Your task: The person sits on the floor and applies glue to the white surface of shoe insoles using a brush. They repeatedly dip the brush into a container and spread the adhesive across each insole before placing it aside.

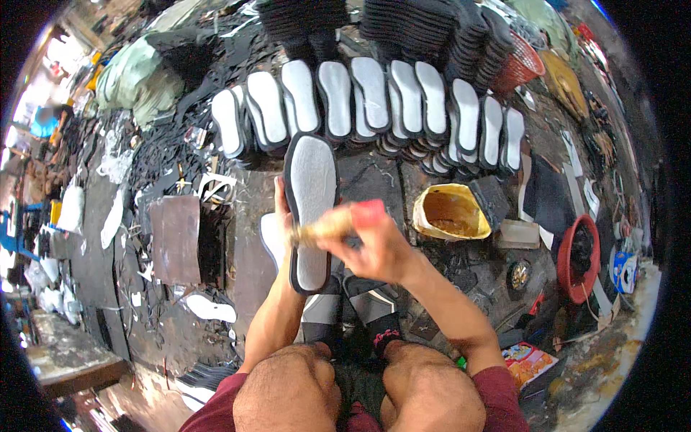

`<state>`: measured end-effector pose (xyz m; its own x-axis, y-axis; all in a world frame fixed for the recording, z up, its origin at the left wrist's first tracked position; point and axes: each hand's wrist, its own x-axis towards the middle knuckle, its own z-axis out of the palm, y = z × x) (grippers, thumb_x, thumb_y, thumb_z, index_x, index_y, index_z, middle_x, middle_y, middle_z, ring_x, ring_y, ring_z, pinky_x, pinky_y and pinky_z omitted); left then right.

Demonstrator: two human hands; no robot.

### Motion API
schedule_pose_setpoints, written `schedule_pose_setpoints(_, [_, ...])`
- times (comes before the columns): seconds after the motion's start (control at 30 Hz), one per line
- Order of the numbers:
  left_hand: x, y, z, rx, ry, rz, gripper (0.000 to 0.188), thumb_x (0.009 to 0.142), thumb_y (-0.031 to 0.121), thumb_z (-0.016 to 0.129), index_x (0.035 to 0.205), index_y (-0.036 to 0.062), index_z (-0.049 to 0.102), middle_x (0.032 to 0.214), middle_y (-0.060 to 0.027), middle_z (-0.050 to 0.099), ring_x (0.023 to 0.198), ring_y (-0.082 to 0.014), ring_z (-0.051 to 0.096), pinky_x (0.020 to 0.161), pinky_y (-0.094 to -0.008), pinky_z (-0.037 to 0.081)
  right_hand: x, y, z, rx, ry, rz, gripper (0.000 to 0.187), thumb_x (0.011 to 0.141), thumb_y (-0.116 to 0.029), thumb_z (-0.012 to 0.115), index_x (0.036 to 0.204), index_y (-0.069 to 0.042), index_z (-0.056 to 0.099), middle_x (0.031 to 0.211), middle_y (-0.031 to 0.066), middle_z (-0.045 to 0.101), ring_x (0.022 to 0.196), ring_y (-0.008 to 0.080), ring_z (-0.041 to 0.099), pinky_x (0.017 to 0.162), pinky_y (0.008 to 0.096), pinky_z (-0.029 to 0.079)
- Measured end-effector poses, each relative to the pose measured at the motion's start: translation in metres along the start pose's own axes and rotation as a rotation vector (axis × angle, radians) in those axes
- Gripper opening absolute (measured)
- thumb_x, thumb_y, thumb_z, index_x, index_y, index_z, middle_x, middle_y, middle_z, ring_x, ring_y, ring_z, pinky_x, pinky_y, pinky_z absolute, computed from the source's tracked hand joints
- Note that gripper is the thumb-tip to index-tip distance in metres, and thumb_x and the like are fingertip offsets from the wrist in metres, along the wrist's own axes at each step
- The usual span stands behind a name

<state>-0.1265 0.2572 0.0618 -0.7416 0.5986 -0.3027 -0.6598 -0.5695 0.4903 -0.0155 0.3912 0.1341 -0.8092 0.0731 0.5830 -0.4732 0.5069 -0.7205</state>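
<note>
My left hand (283, 207) holds up a black-edged shoe sole (314, 176) with a light grey face, its toe end pointing away from me. In my right hand (381, 248) is a brush (368, 213) with a red handle, blurred by motion. Its pale bristle end lies across the sole's left edge, around the middle. A white sole piece (271, 237) shows partly behind my left hand. To the right of the hands stands a yellow-rimmed pot (461, 205) with brownish stuff inside.
Beyond my hands, white-faced soles (371, 93) lie in an arc of overlapping stacks. Behind them rise tall piles of black soles (410, 25) and a red basket (520, 63). A brown board (176, 237) lies left; a red basin (579, 259) stands right. Scraps litter the floor.
</note>
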Motion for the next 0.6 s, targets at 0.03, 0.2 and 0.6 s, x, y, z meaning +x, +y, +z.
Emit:
schedule_pose_setpoints(0.03, [-0.003,-0.005,-0.013,0.010,-0.050,0.012,0.063,0.097,0.060,0.047,0.129,0.0067,0.059,0.112,-0.0147,0.069,0.093,-0.0290,0.069,0.086,-0.0464,0.056,0.018,0.010,0.000,-0.123,0.028,-0.094,0.022,0.084,-0.015,0.076,0.100,-0.006,0.063,0.089,0.0133,0.065,0.078,0.0328,0.065,0.068,0.0408,0.054])
schedule_pose_setpoints(0.2, [-0.022,-0.012,0.027,0.049,0.037,0.019,0.069,0.095,0.061,0.051,0.136,0.0057,0.054,0.125,-0.0157,0.064,0.106,-0.0309,0.067,0.092,-0.0460,0.056,0.069,0.052,-0.023,-0.358,0.296,0.004,0.020,0.086,-0.019,0.074,0.094,-0.004,0.064,0.078,0.0150,0.065,0.072,0.0340,0.066,0.063,0.0427,0.052])
schedule_pose_setpoints(0.6, [0.017,-0.006,0.006,-0.215,-0.047,-0.033,0.067,0.098,0.060,0.046,0.138,0.0071,0.053,0.125,-0.0194,0.064,0.108,-0.0326,0.066,0.088,-0.0496,0.056,-0.100,-0.014,0.013,0.135,0.070,0.238,0.028,0.081,-0.008,0.080,0.103,-0.003,0.064,0.098,0.0127,0.069,0.088,0.0265,0.069,0.080,0.0378,0.055])
